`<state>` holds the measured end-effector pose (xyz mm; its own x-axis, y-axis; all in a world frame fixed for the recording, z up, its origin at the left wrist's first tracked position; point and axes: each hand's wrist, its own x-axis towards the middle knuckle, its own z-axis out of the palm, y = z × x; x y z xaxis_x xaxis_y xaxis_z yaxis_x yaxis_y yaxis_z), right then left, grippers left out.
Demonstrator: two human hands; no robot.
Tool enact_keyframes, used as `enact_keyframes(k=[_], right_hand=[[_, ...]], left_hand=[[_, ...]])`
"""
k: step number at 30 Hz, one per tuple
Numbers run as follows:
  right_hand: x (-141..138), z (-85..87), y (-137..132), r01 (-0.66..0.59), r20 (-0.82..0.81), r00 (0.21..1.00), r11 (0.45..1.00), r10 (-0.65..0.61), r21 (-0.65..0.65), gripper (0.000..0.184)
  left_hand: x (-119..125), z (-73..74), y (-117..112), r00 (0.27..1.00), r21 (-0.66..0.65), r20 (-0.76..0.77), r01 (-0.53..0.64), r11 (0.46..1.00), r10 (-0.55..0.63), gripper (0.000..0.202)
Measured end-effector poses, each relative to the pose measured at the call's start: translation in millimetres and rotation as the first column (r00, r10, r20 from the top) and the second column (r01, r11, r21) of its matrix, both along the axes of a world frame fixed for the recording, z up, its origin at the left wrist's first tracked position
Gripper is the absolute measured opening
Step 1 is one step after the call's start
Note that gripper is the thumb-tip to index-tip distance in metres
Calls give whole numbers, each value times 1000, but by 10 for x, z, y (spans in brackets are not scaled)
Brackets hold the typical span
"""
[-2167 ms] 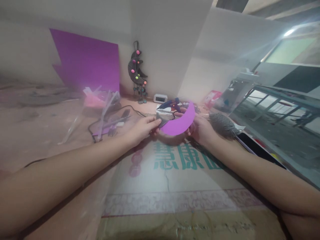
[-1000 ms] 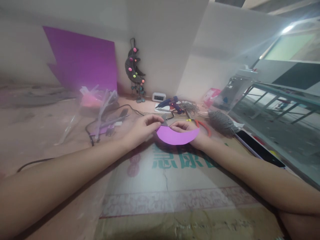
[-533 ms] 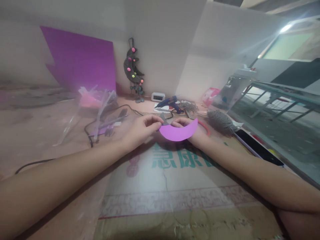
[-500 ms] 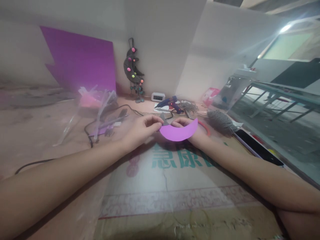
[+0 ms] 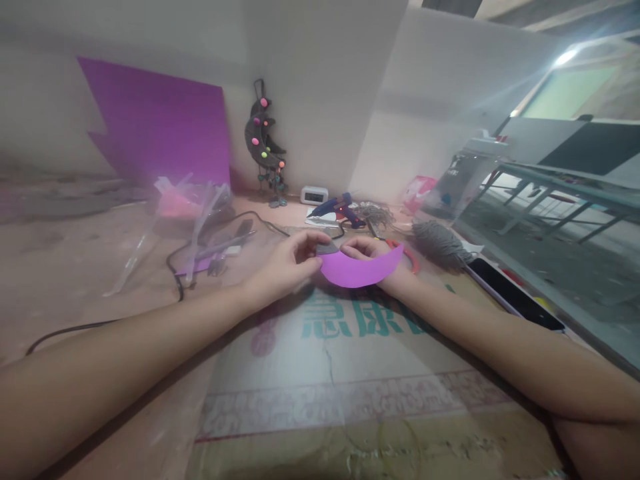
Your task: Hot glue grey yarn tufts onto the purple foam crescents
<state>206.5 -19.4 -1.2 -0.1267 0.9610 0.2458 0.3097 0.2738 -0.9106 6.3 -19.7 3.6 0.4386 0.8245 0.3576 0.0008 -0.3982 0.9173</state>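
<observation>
Left hand (image 5: 289,265) is pinching the left tip of a purple paper crescent (image 5: 358,273) lying crosswise. Right hand (image 5: 374,252) is gripping its upper edge, just beside.

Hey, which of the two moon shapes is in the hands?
The plain purple crescent, pinched between left hand and right hand. The dark moon with coloured balls hangs against the wall.

head view — forward, downward, close
</observation>
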Motion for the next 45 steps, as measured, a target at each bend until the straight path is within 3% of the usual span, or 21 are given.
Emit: enact_keyframes(k=[7, 17, 28, 30, 34, 39, 42, 45], right_hand=[[-7, -14, 3, -6, -32, 999, 1000, 6, -25, 29], [31, -82, 67, -23, 29, 999, 998, 22, 58, 23], [-1, -36, 19, 42, 31, 998, 995, -45, 91, 17], [-6, -23, -1, 32, 47, 998, 994, -37, 107, 16], [9, 6, -49, 89, 114, 987, 981, -109, 172, 40], [59, 54, -79, 114, 16, 993, 982, -117, 148, 14], [65, 91, -113, 35, 10, 999, 979, -37, 199, 37], [44, 77, -129, 39, 88, 995, 981, -56, 189, 39]], left_hand=[[-19, 22, -26, 996, -13, -90, -2, 1000, 1, 26], [-38, 1, 0, 998, -7, -60, -6, 1000, 6, 20], [-25, -21, 13, 999, 14, -41, -3, 1000, 4, 16], [-22, -36, 29, 999, 28, -16, -28, 999, 29, 17], [-29, -82, 112, 985, -28, 46, -162, 986, 163, 23], [-46, -103, 205, 966, -141, 123, -210, 967, 228, 21], [-50, -98, 211, 961, -150, 141, -218, 964, 239, 22], [-49, -106, 204, 965, -151, 129, -207, 967, 227, 29]])
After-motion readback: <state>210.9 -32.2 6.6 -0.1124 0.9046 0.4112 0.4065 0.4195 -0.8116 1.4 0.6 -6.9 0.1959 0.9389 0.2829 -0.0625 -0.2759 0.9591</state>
